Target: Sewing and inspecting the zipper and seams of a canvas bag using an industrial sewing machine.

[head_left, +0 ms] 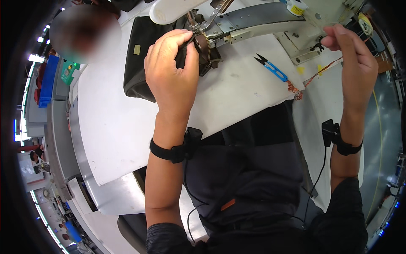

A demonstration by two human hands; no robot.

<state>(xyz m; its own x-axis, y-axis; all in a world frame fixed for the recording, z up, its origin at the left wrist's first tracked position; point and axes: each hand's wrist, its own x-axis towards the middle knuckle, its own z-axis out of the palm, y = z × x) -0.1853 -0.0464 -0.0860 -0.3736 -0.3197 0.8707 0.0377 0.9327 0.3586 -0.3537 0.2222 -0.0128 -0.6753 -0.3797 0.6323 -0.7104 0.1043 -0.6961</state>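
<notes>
My left hand [173,67] grips a black fabric piece with a brass zipper [206,46] at the needle area of a sewing machine [253,19]. The rest of the black fabric [141,55] lies on the white table to the left of that hand. My right hand [353,51] is raised at the right end of the machine, its fingers pinched on a thin thread [327,67] that runs down to a small reddish tangle [294,90] on the table. Both wrists carry black bands with cables.
Blue thread snips [272,68] lie on the white table [127,127] between my hands. A yellow thread spool [364,22] sits at the far right. Another person is at the upper left, beside blue bins [47,80]. My dark apron fills the lower middle.
</notes>
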